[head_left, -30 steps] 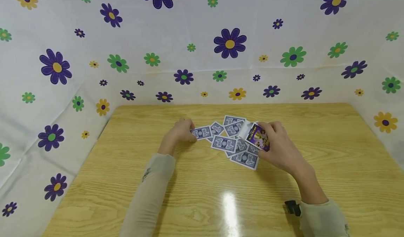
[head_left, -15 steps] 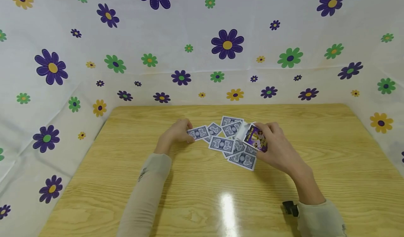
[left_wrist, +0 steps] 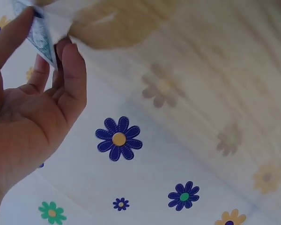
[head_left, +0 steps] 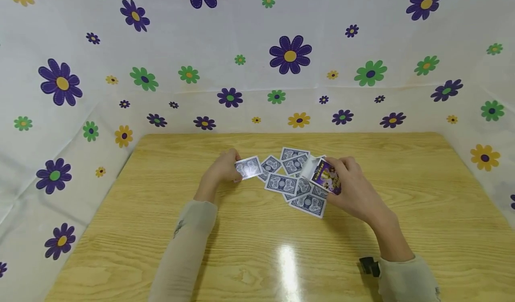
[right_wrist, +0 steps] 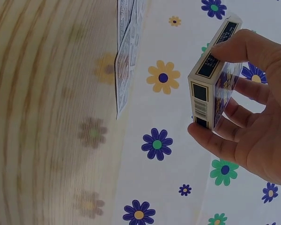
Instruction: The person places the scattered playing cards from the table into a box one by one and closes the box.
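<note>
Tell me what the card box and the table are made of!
The card box looks like thin, smooth cardboard: it has crisp edges and printed sides. The table could be wood or just a wood-look coating; it's glossy, with grain lines and bright glare.

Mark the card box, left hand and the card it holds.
Card box [head_left: 326, 176]: head view, purple printed face.
Left hand [head_left: 224, 168]: head view, back of the hand.
Held card [head_left: 248, 168]: head view, patterned back.

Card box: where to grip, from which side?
Likely the narrow sides of the card box, near the end opposite its open flap, coming from the person's right. The box is slim and flat-sided, and the flap points left, toward the playing cards, so that hold leaves the flap end unblocked.
</note>
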